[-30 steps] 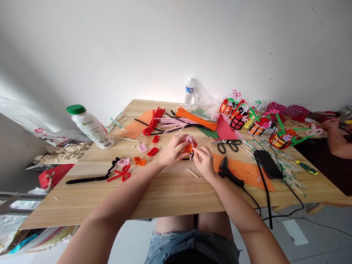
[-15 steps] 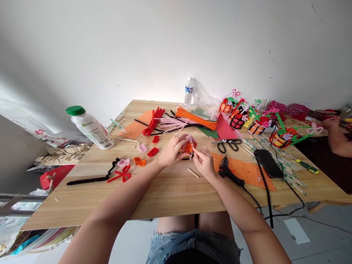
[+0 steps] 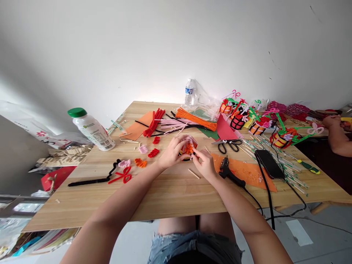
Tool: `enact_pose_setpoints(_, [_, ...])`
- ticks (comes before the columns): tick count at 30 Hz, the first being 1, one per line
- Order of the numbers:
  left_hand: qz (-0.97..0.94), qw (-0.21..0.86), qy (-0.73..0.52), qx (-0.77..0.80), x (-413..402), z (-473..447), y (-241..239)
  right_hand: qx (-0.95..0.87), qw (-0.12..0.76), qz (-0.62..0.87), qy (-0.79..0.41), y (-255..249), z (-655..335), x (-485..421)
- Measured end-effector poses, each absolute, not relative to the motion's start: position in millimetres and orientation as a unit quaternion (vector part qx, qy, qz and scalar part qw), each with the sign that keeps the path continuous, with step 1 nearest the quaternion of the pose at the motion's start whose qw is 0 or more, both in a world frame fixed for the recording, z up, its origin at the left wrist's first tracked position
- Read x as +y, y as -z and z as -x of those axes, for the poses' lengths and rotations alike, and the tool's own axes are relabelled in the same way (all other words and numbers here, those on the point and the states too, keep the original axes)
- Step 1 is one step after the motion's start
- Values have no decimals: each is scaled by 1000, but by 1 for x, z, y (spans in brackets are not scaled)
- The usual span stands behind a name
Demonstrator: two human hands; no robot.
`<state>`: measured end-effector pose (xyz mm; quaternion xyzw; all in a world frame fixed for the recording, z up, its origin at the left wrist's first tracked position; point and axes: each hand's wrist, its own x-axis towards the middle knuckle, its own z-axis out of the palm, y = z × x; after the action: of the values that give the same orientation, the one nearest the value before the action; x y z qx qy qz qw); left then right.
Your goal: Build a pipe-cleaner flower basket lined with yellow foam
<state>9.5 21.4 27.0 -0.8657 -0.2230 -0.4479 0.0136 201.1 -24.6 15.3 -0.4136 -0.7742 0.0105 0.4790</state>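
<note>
On the left of the tabletop (image 3: 90, 207) stands a white bottle (image 3: 92, 130) with green cap; to the right of it and nearer lie a black fuzzy stem (image 3: 89, 181), a red bow (image 3: 123, 175), and small coils in pink, orange (image 3: 140, 162) and red; in the middle the left hand (image 3: 174, 148) is curved, partly closed around the left side of a small basket (image 3: 189, 147) which has orange decoration inside; whether the basket rests on the wood I cannot tell; the right hand (image 3: 205, 163) has thumb and forefinger close together at the near right rim, but whether they pinch a piece I cannot tell; the step in hand seems to be adjusting or pressing the decoration; the next move probably calls for a steady left hold and a light right fingertip, because soft parts can shift easily; farther right lie a glue gun (image 3: 230, 172) and scissors (image 3: 229, 145), both within reach, I judge, and decorated baskets (image 3: 257, 127) stand beyond them.
</note>
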Motion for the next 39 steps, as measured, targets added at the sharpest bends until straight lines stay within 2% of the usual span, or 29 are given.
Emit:
enact_pose_setpoints(15, [872,-8,442,-208,13,-9,-34,-773,481,413,3,-15,-201,-24])
enact_pose_setpoints(39, [870,18,431,-239,15,-8,-29,-775,478,414,-4,-16,-201,-26])
